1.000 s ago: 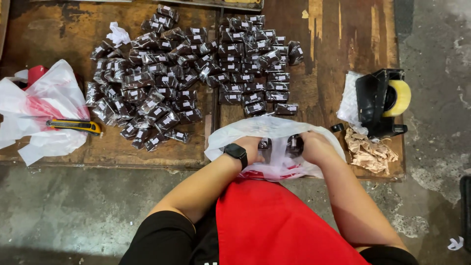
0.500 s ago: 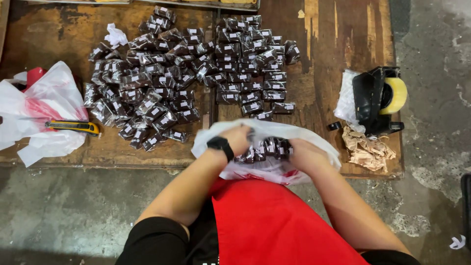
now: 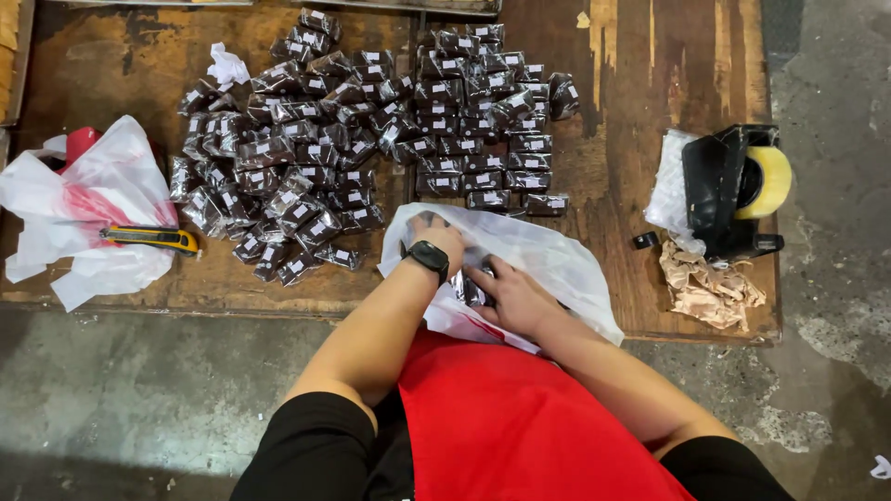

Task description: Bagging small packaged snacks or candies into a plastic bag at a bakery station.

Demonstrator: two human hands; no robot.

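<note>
Small dark foil-wrapped packets [image 3: 471, 289] are pressed together inside a thin white plastic bag [image 3: 548, 264] at the worn wooden table [image 3: 640, 186] edge, left hand [image 3: 436, 237] and right hand [image 3: 515, 297] both clamped on them, presumably to keep the bundle compact

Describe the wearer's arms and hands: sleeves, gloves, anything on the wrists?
Both arms are bare from short black sleeves down. No gloves on the left hand or the right hand. A black watch with a dark square face sits on the left wrist. The right wrist is bare. A red apron covers the front.
</note>
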